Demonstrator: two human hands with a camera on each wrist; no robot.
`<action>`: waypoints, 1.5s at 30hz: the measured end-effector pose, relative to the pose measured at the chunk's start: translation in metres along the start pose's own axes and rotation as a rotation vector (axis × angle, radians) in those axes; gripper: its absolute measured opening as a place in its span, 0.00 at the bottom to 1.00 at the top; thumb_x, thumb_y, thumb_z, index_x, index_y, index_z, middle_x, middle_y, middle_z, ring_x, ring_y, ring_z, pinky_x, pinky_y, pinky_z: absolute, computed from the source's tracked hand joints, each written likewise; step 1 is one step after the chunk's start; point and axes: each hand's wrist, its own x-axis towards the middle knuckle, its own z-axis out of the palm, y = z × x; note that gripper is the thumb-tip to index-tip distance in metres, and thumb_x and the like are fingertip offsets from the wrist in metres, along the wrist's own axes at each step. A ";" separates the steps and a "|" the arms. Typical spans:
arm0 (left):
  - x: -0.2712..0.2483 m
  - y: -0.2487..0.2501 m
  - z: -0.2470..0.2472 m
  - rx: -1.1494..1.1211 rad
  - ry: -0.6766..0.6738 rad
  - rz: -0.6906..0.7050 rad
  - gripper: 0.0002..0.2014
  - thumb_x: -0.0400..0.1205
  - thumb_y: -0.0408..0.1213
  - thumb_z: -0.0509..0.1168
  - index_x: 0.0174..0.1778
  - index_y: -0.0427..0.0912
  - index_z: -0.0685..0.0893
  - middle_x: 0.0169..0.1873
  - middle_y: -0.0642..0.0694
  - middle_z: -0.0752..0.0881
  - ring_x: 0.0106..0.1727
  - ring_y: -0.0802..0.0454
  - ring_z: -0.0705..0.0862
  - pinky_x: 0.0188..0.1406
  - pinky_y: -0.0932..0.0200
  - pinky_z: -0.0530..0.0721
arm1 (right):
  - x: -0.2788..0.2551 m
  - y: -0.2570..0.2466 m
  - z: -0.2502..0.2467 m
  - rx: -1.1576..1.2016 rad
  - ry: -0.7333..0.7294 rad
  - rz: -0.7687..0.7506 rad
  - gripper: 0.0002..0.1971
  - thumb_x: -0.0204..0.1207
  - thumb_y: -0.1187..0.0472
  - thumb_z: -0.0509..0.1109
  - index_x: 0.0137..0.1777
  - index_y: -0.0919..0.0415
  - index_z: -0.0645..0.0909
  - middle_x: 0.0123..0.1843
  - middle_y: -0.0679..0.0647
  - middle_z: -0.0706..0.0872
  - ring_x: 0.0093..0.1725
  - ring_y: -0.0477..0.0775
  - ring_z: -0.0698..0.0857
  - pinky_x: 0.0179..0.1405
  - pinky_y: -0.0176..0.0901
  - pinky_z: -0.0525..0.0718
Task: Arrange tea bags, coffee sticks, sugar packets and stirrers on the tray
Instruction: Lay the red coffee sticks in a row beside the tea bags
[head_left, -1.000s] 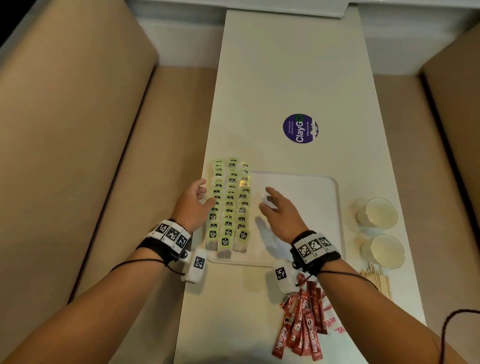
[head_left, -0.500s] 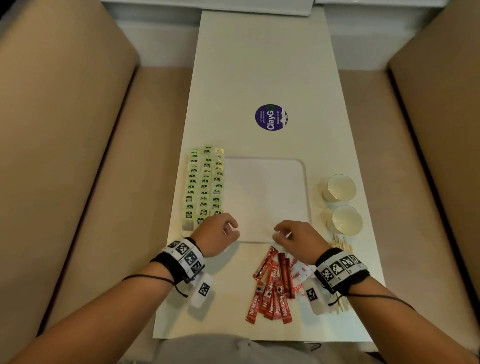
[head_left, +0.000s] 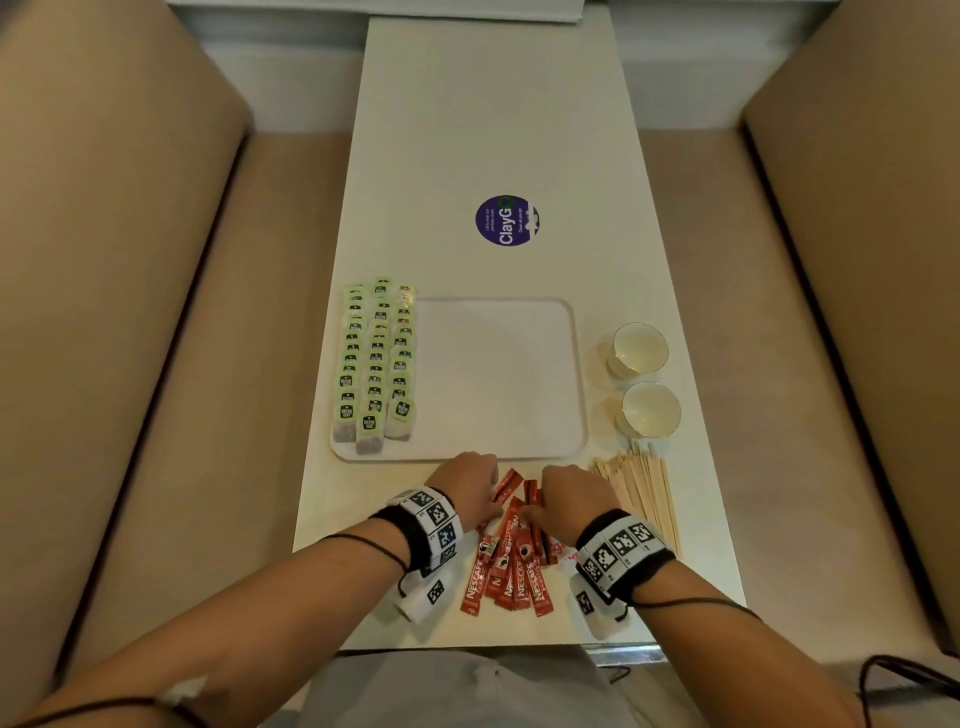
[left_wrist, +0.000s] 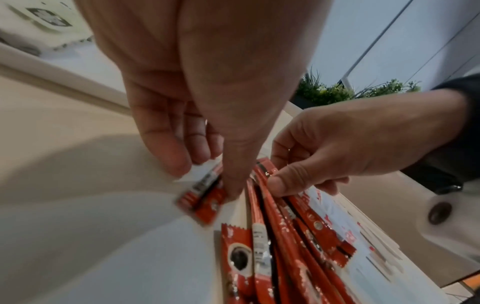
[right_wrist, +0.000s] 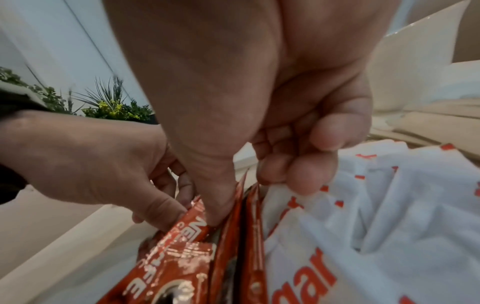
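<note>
Both hands are down in the coffee sticks (head_left: 511, 551) at 6 o'clock of the tray (head_left: 581, 374), on the worktop (head_left: 498, 130). Going left to right: tea bags (head_left: 375, 364) sit in three rows on the tray's 9 o'clock side. Left hand (head_left: 465, 486) pinches a stick end btwn thumb and fingers, right hand (head_left: 571, 501) has its thumb and curled fingers on the next sticks. Sugar packets (right_wrist: 376, 216) lie under/beside the right hand, stirrers (head_left: 641, 493) at 3 o'clock of it, two cups (head_left: 644, 379) beyond. Imo the sticks are light, thin, glossy foil, so slippery and prob fan out. I'd grab the bundle mid-length, not by the crimped ends.
</note>
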 end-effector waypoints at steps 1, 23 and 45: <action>0.000 -0.001 0.001 0.011 0.001 -0.001 0.16 0.78 0.46 0.76 0.55 0.47 0.80 0.51 0.47 0.84 0.49 0.48 0.83 0.50 0.53 0.82 | -0.001 0.000 0.001 0.005 0.003 0.010 0.21 0.78 0.36 0.70 0.43 0.55 0.77 0.37 0.48 0.83 0.35 0.50 0.83 0.35 0.43 0.81; -0.031 -0.025 -0.045 -0.722 0.017 -0.139 0.11 0.88 0.34 0.54 0.45 0.45 0.80 0.32 0.48 0.80 0.31 0.52 0.82 0.42 0.52 0.78 | -0.003 -0.007 -0.041 0.603 0.171 -0.182 0.21 0.82 0.46 0.71 0.34 0.58 0.75 0.29 0.51 0.76 0.27 0.49 0.73 0.32 0.44 0.74; -0.069 -0.005 -0.093 -0.978 0.060 0.068 0.13 0.92 0.41 0.56 0.54 0.41 0.85 0.40 0.49 0.90 0.38 0.50 0.86 0.33 0.65 0.79 | -0.008 -0.041 -0.076 1.047 0.191 -0.423 0.12 0.85 0.53 0.71 0.47 0.63 0.84 0.38 0.53 0.89 0.35 0.43 0.87 0.33 0.30 0.80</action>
